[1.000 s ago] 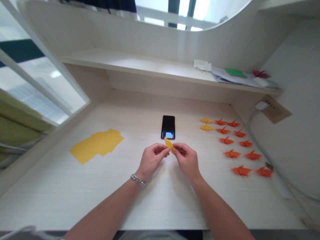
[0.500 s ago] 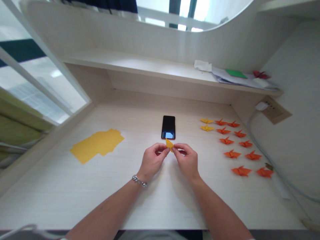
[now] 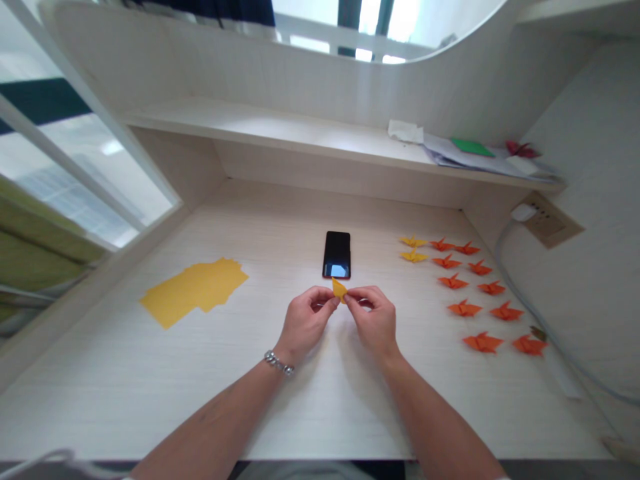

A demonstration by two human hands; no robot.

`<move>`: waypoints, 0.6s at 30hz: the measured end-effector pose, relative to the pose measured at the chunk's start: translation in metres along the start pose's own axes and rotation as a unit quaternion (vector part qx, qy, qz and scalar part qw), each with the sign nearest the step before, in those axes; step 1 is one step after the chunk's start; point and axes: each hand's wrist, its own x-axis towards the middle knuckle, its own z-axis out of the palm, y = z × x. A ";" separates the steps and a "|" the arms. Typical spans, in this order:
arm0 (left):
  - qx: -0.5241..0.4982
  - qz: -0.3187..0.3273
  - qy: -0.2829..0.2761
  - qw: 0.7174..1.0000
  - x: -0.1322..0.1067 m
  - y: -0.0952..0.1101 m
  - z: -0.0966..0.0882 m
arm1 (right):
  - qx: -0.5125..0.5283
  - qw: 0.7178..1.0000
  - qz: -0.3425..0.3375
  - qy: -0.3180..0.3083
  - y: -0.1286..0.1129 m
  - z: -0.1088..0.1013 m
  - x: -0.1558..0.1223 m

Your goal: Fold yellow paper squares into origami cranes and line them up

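A small folded piece of yellow paper [image 3: 339, 288] is pinched between my two hands, just in front of the phone. My left hand [image 3: 309, 319], with a silver chain bracelet [image 3: 279, 363] at its wrist, grips the paper's left side between thumb and forefinger. On the other side my right hand [image 3: 374, 320] pinches the right edge in the same way. Fingertips cover the paper's lower part. Beyond the paper lies a black phone [image 3: 337, 253], screen up. Flat yellow sheets [image 3: 193, 288] overlap in a spread on the left of the desk.
On the right lie two yellow paper cranes [image 3: 413, 256] and several orange paper cranes [image 3: 465, 308]. A grey cable [image 3: 530, 303] runs along the right wall from a plug in the socket [image 3: 550, 220]. Above the desk's back, a shelf [image 3: 300, 133] holds papers [image 3: 445, 152].
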 end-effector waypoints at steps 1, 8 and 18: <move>0.002 0.000 0.001 1.000 0.000 0.000 0.000 | -0.003 1.000 0.000 -0.001 0.000 0.000 0.000; 0.016 0.003 -0.003 1.000 -0.001 0.001 0.001 | -0.027 0.999 0.009 -0.020 0.002 0.001 -0.001; 0.079 0.039 0.016 0.996 -0.003 0.003 0.002 | -0.003 1.000 0.004 -0.027 0.004 0.005 -0.004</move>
